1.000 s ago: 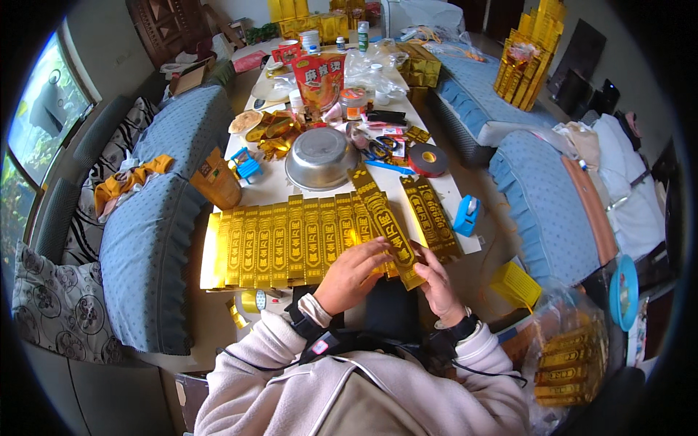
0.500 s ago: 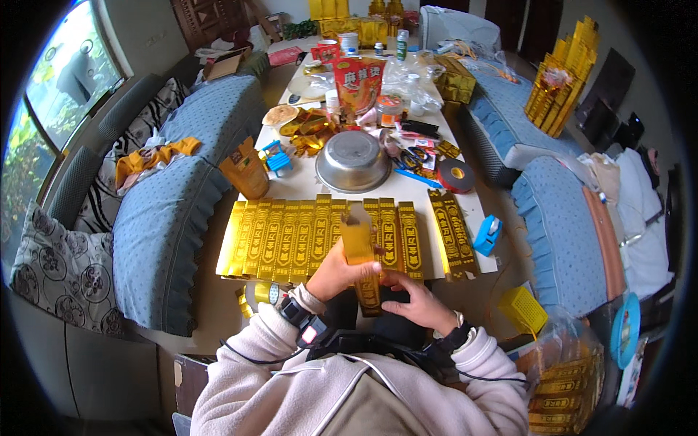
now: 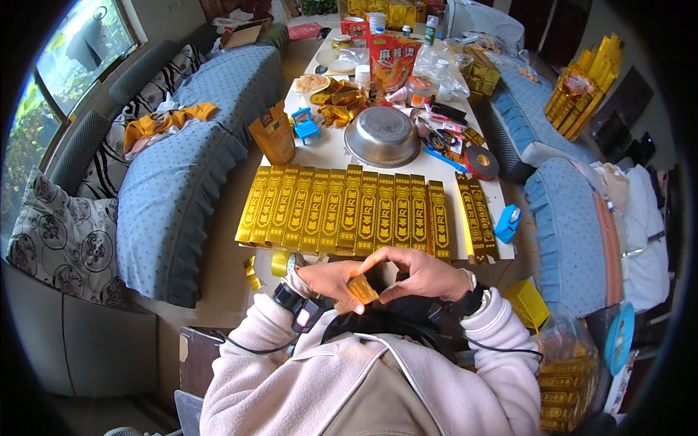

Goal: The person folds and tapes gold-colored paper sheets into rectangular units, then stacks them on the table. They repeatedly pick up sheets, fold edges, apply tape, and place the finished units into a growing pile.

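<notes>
Just off the table's near edge, close to my lap, I have a narrow gold cardboard box (image 3: 362, 288), seen end-on and foreshortened. My left hand (image 3: 329, 282) is closed around it, thumb along the near side. My right hand (image 3: 429, 276) arches over from the other side, index finger and thumb pinching at the box's end. Most of the box's length is hidden by the hands. Beyond them, several similar gold boxes (image 3: 331, 211) lie side by side in a row on the white table (image 3: 334, 161). Another flat gold piece (image 3: 476, 218) lies apart at the right.
A blue tape dispenser (image 3: 507, 224) sits at the right edge. Behind the row stand an upturned metal bowl (image 3: 382, 136), a brown paper pouch (image 3: 273, 134), a small blue chair-shaped stand (image 3: 305, 125) and dark tape roll (image 3: 481, 161). A yellow basket (image 3: 526, 304) is low right. Sofas flank the table.
The box has dropped from upright over the table edge to a tilted, end-on pose nearer my body. My right hand has risen onto its end. The view has shifted, moving the table rightward.
</notes>
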Available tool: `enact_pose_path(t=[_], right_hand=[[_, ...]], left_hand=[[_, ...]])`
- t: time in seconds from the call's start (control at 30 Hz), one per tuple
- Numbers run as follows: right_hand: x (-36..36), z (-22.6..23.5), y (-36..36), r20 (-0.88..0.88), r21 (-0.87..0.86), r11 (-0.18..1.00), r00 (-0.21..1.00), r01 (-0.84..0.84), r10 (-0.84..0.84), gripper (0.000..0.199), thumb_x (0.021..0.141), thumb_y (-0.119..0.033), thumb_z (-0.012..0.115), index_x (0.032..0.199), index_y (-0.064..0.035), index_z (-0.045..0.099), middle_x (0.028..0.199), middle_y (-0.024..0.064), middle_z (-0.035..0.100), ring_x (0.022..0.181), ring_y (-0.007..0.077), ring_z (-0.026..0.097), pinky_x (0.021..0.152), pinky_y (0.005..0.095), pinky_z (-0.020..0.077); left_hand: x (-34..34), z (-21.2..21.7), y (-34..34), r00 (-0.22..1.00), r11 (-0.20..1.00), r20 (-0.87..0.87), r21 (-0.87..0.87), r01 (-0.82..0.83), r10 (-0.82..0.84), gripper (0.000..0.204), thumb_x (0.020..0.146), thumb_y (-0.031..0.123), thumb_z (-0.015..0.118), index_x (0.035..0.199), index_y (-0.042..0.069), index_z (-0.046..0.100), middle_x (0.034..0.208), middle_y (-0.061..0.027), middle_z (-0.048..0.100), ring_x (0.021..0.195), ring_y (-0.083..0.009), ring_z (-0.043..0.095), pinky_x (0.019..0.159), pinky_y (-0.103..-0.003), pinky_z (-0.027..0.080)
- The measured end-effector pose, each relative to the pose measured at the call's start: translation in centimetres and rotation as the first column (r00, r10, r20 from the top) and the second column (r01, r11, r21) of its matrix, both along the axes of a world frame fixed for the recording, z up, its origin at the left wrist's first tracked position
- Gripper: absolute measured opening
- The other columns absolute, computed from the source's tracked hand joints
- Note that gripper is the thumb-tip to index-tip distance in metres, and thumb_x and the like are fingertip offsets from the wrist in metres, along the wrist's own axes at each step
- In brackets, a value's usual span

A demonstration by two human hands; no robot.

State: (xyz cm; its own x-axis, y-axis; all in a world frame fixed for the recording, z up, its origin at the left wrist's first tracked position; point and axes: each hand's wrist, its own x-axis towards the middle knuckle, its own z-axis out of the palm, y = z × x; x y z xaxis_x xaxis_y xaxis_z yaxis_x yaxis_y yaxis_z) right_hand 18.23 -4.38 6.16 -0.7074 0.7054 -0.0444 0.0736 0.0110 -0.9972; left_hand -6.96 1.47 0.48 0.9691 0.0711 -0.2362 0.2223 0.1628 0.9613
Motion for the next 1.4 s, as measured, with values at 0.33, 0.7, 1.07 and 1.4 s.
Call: enact_pose_path(t=[0.33,0.7,1.07,1.4], right_hand=[[-4.3,-1.8,-1.3,0.164,0.500,0.845,0.938,0.188,-0.305,0.051,0.081,-0.021,0.091,0.120,-0.0078,0.062,0.112,0.0119,0.065,0.100,0.0316,0.068,0.088,0.0390,0.0550],[-4.9,-1.5,-2.0,0.158,0.444,0.866,0.931,0.232,-0.330,0.053,0.094,-0.033,0.082,0.133,-0.0054,0.058,0.116,0.0139,0.064,0.096,0.0278,0.068,0.086,0.0385,0.0553],[-5.1,-2.9,-1.6,-0.017,0.307,0.847,0.892,0.435,-0.452,0.026,0.093,-0.014,0.076,0.117,-0.0082,0.066,0.111,0.0056,0.061,0.083,0.0137,0.062,0.078,0.0308,0.0542],[-5.5,-3.6,-1.5,-0.034,0.334,0.806,0.861,0.489,-0.508,0.021,0.093,-0.005,0.072,0.113,-0.0055,0.064,0.109,0.0039,0.056,0.084,0.0110,0.062,0.077,0.0272,0.0560]], left_hand=[[-3.0,-1.0,-3.9,0.783,0.803,0.189,-0.060,-0.593,0.592,0.077,0.105,0.059,0.058,0.157,0.005,0.041,0.150,-0.0071,0.049,0.135,-0.0160,0.047,0.104,-0.031,0.044],[-1.0,-2.0,-5.2,0.525,0.535,0.104,-0.189,-0.823,0.845,0.035,0.099,0.008,0.057,0.134,0.002,0.057,0.124,-0.0035,0.065,0.114,-0.0137,0.061,0.098,-0.027,0.049],[0.5,-4.0,-4.9,0.292,0.375,0.387,-0.156,-0.914,0.874,0.031,0.093,-0.006,0.069,0.120,0.004,0.057,0.117,-0.0040,0.059,0.109,-0.0155,0.062,0.099,-0.031,0.050],[0.2,-3.8,-4.8,0.304,0.402,0.478,-0.115,-0.908,0.824,0.025,0.091,-0.003,0.070,0.113,0.002,0.059,0.115,-0.0070,0.058,0.110,-0.0180,0.060,0.103,-0.032,0.046]])
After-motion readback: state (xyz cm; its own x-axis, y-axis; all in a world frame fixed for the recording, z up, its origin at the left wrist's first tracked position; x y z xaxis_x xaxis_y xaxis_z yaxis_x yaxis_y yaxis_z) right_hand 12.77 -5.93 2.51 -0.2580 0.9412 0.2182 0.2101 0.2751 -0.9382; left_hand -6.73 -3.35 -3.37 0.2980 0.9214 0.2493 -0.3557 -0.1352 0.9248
